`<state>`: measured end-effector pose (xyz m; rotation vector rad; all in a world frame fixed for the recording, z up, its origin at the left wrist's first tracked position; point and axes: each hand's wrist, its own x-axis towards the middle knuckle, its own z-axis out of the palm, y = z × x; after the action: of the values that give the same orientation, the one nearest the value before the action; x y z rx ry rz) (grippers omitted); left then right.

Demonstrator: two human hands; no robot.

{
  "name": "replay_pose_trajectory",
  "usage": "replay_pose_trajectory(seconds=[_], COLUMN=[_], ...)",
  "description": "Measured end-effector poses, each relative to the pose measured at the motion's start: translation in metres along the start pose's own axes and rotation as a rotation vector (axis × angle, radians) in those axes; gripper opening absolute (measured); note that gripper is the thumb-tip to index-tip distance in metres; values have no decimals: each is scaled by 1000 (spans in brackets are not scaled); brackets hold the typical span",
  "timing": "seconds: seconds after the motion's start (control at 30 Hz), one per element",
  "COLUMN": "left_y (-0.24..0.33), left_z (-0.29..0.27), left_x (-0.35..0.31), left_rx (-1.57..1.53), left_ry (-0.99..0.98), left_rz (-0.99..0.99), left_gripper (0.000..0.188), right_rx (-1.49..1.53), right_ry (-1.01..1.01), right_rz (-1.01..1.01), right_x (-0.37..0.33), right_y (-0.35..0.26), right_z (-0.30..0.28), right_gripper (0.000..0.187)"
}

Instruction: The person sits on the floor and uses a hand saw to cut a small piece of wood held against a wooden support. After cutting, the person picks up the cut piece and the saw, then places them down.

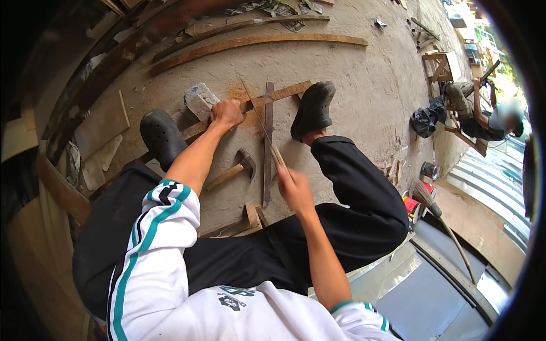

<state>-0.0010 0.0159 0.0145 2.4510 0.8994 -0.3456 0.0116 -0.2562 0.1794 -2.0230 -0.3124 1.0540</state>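
Note:
My right hand [294,190] is wrapped round the handle of a handsaw [263,124]. Its thin blade slants away from me and crosses a narrow wooden strip [284,95]. My left hand [227,114] is closed on that strip, left of the blade. The strip runs between my two dark clogs, its right end at the right clog [315,108]. A second, dark strip [267,165] lies roughly at right angles to it, pointing toward me. Beside my left hand sits a pale block [200,105]. Orange-brown sawdust lies around the cut. Between my legs is a hammer [230,175] with a wooden handle.
Long boards [261,41] lie on the rough floor ahead, with wood scraps and panels [102,125] at left. To the right are a broom [427,199], paint cans [429,170] and a black bag [427,118]. Farther right, another person [483,116] sits holding a dark, long piece.

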Motion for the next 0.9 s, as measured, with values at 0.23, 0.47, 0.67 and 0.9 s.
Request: replay_pose_trajectory(seconds=[0.23,0.47,0.67,0.9], left_y=[-2,-7,3,-4], left_z=[11,8,12,12], left_x=[10,5,5,1], left_rx=[13,19,-23,-36], left_ry=[1,-29,4,15], left_rz=[43,-8,20,12], left_gripper=[29,27,26,24], right_rx=[54,69,50,39], right_ry=[23,-26,16,-82], right_rz=[-89,56,36,138], right_x=[21,-20,24,-28], right_y=[27,11,14,4], right_z=[4,-8,5,-27], right_gripper=[54,51,53,55])
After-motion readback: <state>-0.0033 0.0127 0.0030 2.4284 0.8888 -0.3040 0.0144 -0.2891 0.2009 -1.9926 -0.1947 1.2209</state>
